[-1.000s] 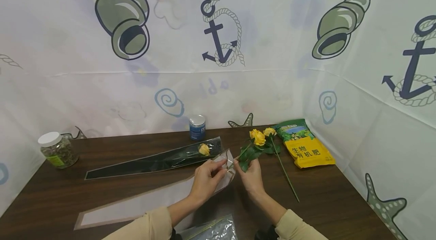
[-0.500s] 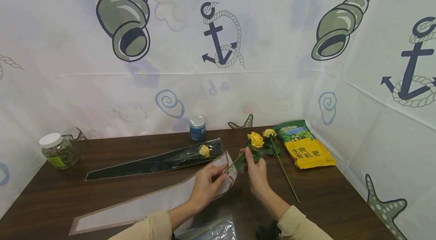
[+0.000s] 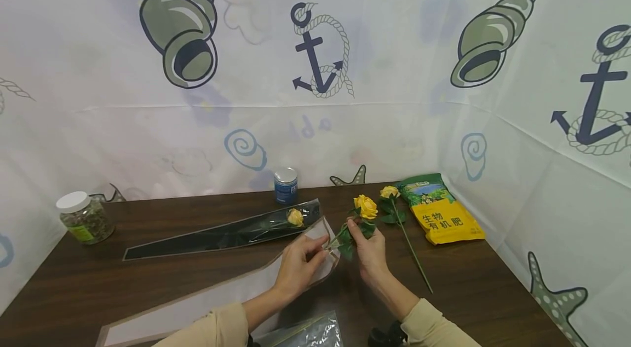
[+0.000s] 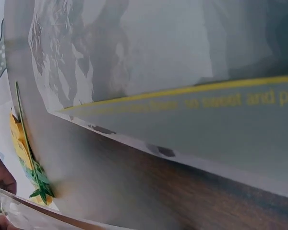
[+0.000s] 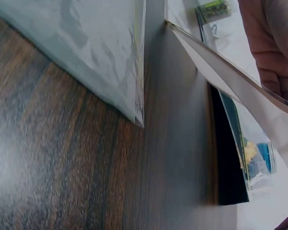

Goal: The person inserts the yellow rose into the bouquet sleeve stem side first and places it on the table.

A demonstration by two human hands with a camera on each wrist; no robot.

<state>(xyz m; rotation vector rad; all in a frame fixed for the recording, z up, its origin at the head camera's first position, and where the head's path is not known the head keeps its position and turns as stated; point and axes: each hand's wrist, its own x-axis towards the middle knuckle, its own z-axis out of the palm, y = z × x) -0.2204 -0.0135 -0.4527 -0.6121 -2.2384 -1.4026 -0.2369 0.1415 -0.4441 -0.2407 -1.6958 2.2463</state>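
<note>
Holding a yellow rose point(image 3: 366, 207) at the mouth of a white sleeve point(image 3: 236, 289), a person in beige cuffs worked with both bare hands above a dark wooden table point(image 3: 74, 281). The right hand point(image 3: 368, 253) was clamped on the rose just below its bloom, thumb and fingers closed about stem and leaves. The left hand point(image 3: 296, 267) pinched the sleeve at its wide end, thumb and forefinger bent together; whether they gripped the stem as well could not be told, and the stem's lower end was hidden. Compared with a second before, the right hand had left the sleeve's edge and moved up the stem, and the bloom had shifted toward the left hand, leaving a gap between it and the second rose point(image 3: 389, 192), which lay where it had been, its stem slanting toward the person. The white sleeve had slid as well, its narrow end now running off the lower edge of the head view. Behind it, unmoved, a third rose point(image 3: 296, 217) lay in a dark sleeve point(image 3: 212, 237). A blue can point(image 3: 286, 186) stood near the back edge, a lidded jar point(image 3: 86, 221) at the far left, and a green and yellow bag point(image 3: 446, 215) lay to the right of the second rose. Clear film point(image 3: 315, 331) rested between the forearms, nearest the person.
</note>
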